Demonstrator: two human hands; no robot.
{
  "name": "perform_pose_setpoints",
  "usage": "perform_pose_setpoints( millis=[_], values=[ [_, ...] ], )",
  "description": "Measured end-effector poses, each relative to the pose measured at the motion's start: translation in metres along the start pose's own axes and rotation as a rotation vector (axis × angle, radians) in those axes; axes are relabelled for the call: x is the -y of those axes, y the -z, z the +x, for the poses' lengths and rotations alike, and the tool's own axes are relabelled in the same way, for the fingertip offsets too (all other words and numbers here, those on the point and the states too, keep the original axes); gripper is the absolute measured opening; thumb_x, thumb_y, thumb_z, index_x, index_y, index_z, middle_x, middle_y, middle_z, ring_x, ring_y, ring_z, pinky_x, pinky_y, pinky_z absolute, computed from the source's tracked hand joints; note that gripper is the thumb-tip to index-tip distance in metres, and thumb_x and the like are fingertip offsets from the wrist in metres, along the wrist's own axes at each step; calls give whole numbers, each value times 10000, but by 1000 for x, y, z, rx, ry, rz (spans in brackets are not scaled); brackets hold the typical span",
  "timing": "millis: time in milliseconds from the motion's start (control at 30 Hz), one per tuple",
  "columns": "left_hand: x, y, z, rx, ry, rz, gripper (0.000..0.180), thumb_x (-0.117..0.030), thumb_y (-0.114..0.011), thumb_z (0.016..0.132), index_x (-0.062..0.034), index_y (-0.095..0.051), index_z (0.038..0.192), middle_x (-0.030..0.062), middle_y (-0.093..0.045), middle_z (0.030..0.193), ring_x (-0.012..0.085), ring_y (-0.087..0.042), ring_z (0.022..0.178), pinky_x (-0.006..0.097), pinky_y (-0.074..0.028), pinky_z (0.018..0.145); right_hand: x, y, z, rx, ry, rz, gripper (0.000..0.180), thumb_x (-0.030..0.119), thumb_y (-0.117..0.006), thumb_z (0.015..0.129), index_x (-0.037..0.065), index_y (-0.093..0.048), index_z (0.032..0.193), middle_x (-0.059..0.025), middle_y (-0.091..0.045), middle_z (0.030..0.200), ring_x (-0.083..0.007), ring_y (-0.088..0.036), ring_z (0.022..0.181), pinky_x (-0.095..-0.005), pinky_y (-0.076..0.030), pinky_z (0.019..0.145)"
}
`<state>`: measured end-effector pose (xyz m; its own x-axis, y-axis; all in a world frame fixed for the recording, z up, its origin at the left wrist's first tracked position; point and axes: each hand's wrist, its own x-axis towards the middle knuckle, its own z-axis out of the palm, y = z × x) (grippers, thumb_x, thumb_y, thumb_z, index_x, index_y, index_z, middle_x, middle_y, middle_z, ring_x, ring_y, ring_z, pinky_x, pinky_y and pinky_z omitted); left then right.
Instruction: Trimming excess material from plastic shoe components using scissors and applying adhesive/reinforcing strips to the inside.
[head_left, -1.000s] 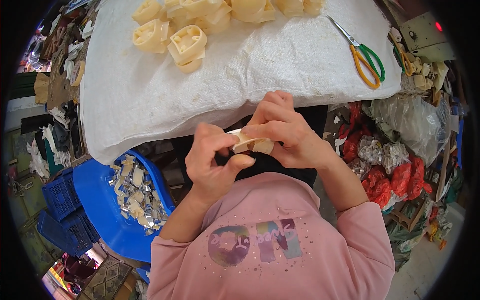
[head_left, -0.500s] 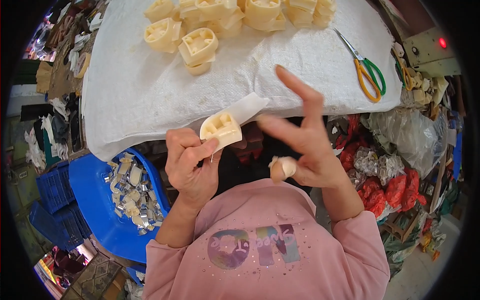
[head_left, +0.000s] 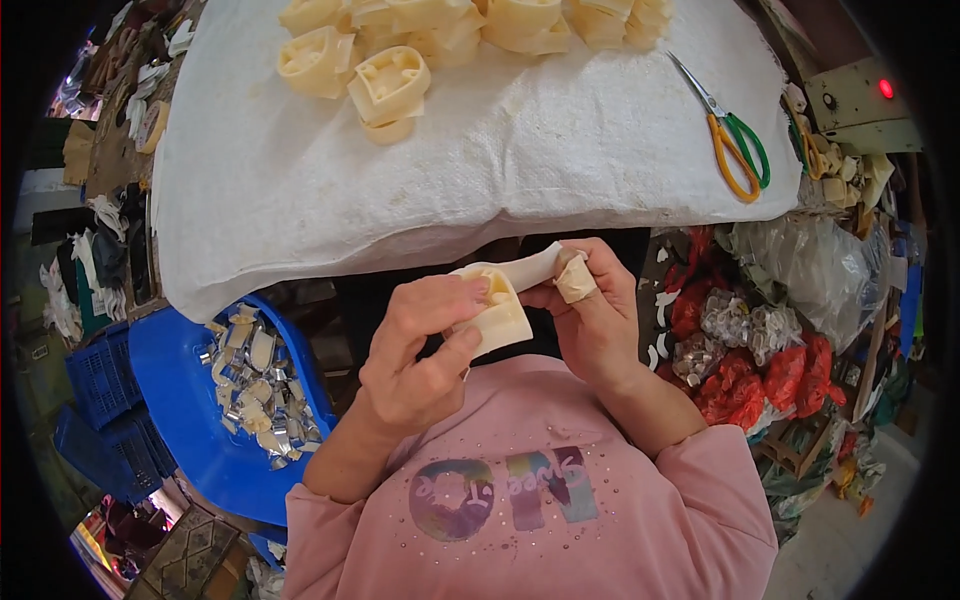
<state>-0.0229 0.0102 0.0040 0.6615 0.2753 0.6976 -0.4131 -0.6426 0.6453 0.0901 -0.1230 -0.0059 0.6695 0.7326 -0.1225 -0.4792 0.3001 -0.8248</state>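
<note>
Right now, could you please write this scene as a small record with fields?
left hand: holds a cream molded piece
right hand: pinches the pale strip extending from it; cream wrap on thumb
white cloth: similar cream pieces at far side; green-and-orange-handled scissors at right
blue tub, left: cream and silvery scraps
lower right: red plastic bags

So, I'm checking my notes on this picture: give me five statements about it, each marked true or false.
1. Scissors lie on the white sheet. True.
2. The left hand holds a cream piece. True.
3. The right hand is empty. False: it pinches a white strip.
4. A pale cover sits on one of that hand's digits. True.
5. The tub on the left is red. False: it is blue.
</note>
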Motion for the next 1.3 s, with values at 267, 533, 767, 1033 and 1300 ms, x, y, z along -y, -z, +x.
perform_pose_setpoints(
  millis=[267,533,767,1033,1300],
  values=[
    [-4,-1,8,158,-1,310,154,81,-633,674,4,-507,717,175,-573,907,250,-560,659,321,-423,515,3,4,-4,98,51,-200,262,159,-471,967,-31,-580,1111,-84,-632,969,-130,-607,859,-256,-493,742],
    [-11,-8,15,201,-16,413,179,65,-624,628,-16,-476,691,154,-545,857,219,-505,605,324,-361,479,8,8,4,201,105,-532,319,187,-489,929,-17,-597,1150,-122,-659,886,-146,-629,757,-261,-471,685],
    [-2,-8,9,250,75,429,207,84,-642,667,9,-501,799,170,-579,899,260,-555,664,334,-432,553,15,5,9,265,212,-769,310,225,-478,928,-3,-583,1110,-146,-639,915,-268,-633,743,-312,-496,663],
    [2,-12,4,169,219,-78,212,57,-650,790,-28,-463,842,152,-608,928,306,-648,868,361,-528,726,27,36,35,493,-282,-278,548,68,-737,758,-6,-494,1244,-160,-608,1110,-233,-594,1054,-368,-498,913],
    [9,-11,7,238,-2,68,184,88,-651,702,34,-498,787,178,-610,922,319,-633,832,371,-529,689,27,29,40,537,-241,-364,588,45,-757,738,-5,-478,1253,-150,-610,1106,-199,-604,1023,-325,-509,888]
  ],
)
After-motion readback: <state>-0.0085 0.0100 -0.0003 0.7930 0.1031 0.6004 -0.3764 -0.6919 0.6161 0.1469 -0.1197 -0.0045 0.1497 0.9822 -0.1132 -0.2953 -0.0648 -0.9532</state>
